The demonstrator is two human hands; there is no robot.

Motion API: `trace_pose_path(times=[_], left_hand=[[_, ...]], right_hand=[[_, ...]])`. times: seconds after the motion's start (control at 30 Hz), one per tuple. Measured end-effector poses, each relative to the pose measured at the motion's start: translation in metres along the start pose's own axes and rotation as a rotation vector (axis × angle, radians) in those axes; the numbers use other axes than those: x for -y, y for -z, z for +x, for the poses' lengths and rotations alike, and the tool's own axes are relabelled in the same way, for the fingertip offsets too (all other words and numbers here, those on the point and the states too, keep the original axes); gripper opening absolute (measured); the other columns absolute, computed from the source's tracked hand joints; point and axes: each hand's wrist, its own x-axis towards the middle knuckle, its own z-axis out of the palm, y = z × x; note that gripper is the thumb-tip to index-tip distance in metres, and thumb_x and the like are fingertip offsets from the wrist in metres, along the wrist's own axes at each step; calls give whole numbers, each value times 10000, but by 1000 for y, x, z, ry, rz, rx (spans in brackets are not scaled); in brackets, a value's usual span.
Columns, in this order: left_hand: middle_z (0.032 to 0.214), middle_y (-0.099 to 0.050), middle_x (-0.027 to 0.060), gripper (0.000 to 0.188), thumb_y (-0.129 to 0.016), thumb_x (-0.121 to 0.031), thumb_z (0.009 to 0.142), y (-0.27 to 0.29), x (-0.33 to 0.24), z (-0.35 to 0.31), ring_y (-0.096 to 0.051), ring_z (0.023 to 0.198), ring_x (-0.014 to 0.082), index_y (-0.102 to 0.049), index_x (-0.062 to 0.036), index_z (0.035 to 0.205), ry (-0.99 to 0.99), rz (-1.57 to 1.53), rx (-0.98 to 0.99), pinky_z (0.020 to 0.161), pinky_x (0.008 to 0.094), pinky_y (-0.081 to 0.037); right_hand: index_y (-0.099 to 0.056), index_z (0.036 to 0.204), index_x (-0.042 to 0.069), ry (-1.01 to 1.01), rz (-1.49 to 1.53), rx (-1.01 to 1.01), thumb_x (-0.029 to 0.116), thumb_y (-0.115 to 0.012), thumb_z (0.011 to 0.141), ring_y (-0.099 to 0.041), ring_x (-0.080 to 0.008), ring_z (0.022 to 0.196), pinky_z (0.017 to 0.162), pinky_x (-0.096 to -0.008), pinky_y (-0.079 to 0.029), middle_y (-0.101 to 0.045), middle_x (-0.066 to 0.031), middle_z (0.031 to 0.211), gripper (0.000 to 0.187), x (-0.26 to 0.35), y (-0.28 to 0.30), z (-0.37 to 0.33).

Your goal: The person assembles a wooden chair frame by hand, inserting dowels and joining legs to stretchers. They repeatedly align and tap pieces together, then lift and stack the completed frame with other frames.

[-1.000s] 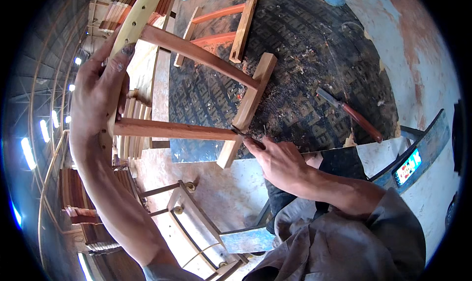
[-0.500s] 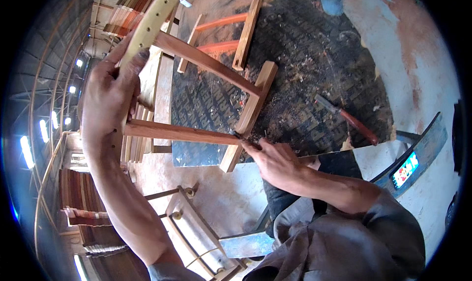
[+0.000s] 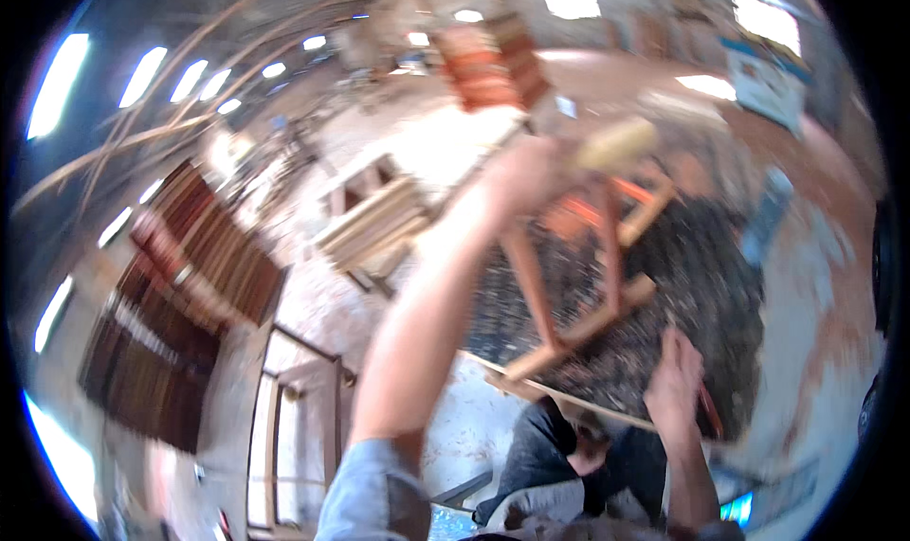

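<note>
My left hand (image 3: 526,170) is wrapped round the pale top rail (image 3: 618,145) of a wooden frame, holding it raised and tilted. Two reddish crosspieces (image 3: 531,285) run down from it to a light brown lower rail (image 3: 583,340), which rests on the dark work board (image 3: 493,304). My right hand (image 3: 675,382) is off the frame, low over the right part of the board. It lies over or against a red-handled tool (image 3: 710,412), whose handle shows beside it. Motion smears the right fingers, so a grip on the tool cannot be made out.
A second frame with orange crosspieces (image 3: 633,190) lies farther back on the board. Left of the board are stacked pale wood strips (image 3: 374,226) and a low metal-framed trolley (image 3: 270,446). Dark and reddish slats (image 3: 204,276) stand far left. A blue-grey cylinder (image 3: 766,217) is at the right.
The view has swung, showing more of the workshop. My right hand has left the frame's lower joint and moved right to the red-handled tool. My left hand keeps hold of the top rail.
</note>
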Motion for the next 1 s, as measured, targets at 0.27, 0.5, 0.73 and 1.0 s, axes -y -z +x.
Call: trace_pose_path(times=[0.27, 0.5, 0.73, 1.0], left_hand=[[1049, -724, 280, 535, -668, -417, 917, 2, 15, 5, -715, 1007, 403, -660, -120, 1362, -111, -12, -45, 964, 460, -556], [1065, -726, 273, 556, -695, -432, 887, 2, 18, 7, -706, 1034, 403, -679, -83, 1320, -117, -42, -88, 988, 442, -552], [1115, -724, 262, 526, -708, -427, 881, 1, 18, 2, -701, 1076, 388, -695, -89, 1284, -140, -74, -74, 1012, 445, -539], [1117, -752, 168, 597, -716, -468, 869, 8, 9, -7, -698, 1082, 324, -665, -104, 1340, -194, -146, 41, 992, 448, -532]], right_hand=[[-460, 1484, -22, -183, -369, 60, -32, -649, 857, -520, -419, 1256, 1038, -548, -413, -530, -206, 1308, 655, -67, 14, -53], [-565, 1405, -25, -13, -197, 96, -80, -602, 900, -673, -394, 977, 779, -449, -549, -625, -205, 1099, 509, -106, 26, -36], [-521, 1467, 79, -619, 1277, 273, 313, -565, 1043, -589, -91, 580, 434, -229, -457, -702, -91, 1022, 486, -5, 67, -54], [-299, 1605, 109, -865, 1586, 558, 192, -541, 1047, -529, -108, 480, 367, -248, -407, -733, -145, 1024, 614, 20, 67, -80]])
